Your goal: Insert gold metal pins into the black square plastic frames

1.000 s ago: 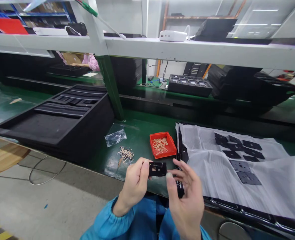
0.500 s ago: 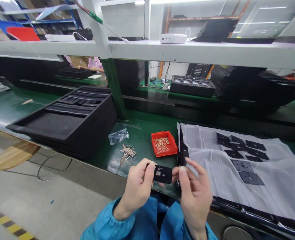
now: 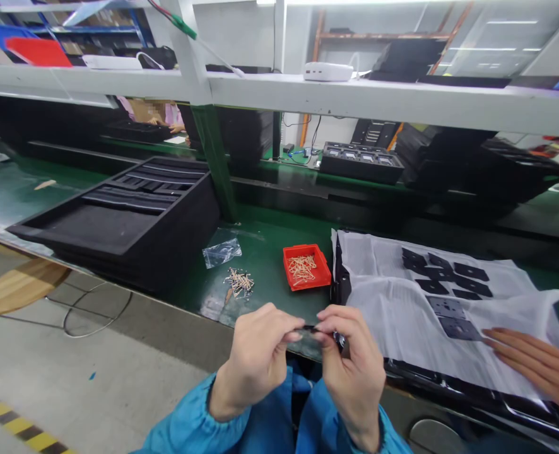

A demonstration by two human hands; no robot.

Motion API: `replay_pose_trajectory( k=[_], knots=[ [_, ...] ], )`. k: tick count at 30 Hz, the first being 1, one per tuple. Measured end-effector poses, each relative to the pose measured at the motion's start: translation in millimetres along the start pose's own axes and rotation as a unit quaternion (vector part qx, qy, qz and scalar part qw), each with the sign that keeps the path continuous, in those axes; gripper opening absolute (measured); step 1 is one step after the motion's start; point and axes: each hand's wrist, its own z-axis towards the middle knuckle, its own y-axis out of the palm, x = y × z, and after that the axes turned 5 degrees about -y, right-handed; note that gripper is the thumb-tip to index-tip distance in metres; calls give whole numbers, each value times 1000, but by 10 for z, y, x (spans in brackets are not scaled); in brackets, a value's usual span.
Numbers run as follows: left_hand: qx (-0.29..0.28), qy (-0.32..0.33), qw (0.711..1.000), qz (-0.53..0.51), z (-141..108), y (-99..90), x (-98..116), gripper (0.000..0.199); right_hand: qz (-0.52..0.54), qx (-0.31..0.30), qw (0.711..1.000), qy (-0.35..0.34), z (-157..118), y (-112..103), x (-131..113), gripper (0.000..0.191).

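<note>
A small black plate (image 3: 310, 328) is pinched between my two hands above the table's front edge, turned edge-on so that little of it shows. My left hand (image 3: 260, 350) grips its left end with fingers closed. On its right end, my right hand (image 3: 353, 362) holds it between thumb and fingers. Beyond them, a red tray (image 3: 324, 276) holds many thin pale sticks (image 3: 302, 268). A loose pile of dark-tipped sticks (image 3: 240, 284) lies left of the tray. To the right, several black plates (image 3: 459, 328) lie on white sheeting (image 3: 383, 302).
Another person's hand (image 3: 539, 362) rests on the sheeting at the right. A big black foam box (image 3: 175, 233) stands at the left, with a clear plastic bag (image 3: 223, 252) beside it. A green post (image 3: 216, 164) rises behind.
The plate between my hands has turned from showing its flat face to edge-on, and my fingers have closed in around it. Another person's hand has appeared on the sheeting at the right.
</note>
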Motion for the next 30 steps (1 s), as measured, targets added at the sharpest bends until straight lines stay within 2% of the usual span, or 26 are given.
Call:
replay_pose_trajectory(
  k=[3,5,7,9,11,16,18,21,23,26,28,30],
  knots=[
    [1,73,996,55,-34,-49,93,20,18,102,991,-78,-63,46,-29,23],
    [9,130,986,99,-53,-83,152,19,24,160,979,-125,-99,79,-35,17],
    [29,174,977,122,-68,-106,188,14,21,188,974,-123,-117,99,-28,5],
    [51,197,970,130,-80,-114,201,11,11,207,972,-113,-117,94,-8,10],
    [59,196,970,132,-94,-109,200,9,2,214,969,-127,-109,60,19,15],
    [41,173,979,103,-129,-101,214,16,-23,159,966,-203,-73,-86,56,5],
    [32,159,983,85,-122,-114,241,17,-47,150,963,-218,-36,-119,42,10],
    [-1,117,989,84,-73,-136,298,21,-76,161,957,-227,46,-122,22,19],
    [-15,97,992,77,-46,-128,341,23,-73,173,948,-258,99,-116,26,23],
    [-22,104,994,32,-89,-74,410,23,-52,172,932,-315,122,-135,58,26],
    [-35,99,994,9,-158,-32,434,19,-52,176,931,-317,77,-177,89,24],
    [-48,91,995,-1,-155,0,372,17,-54,163,948,-268,-25,-228,138,20]
  ],
)
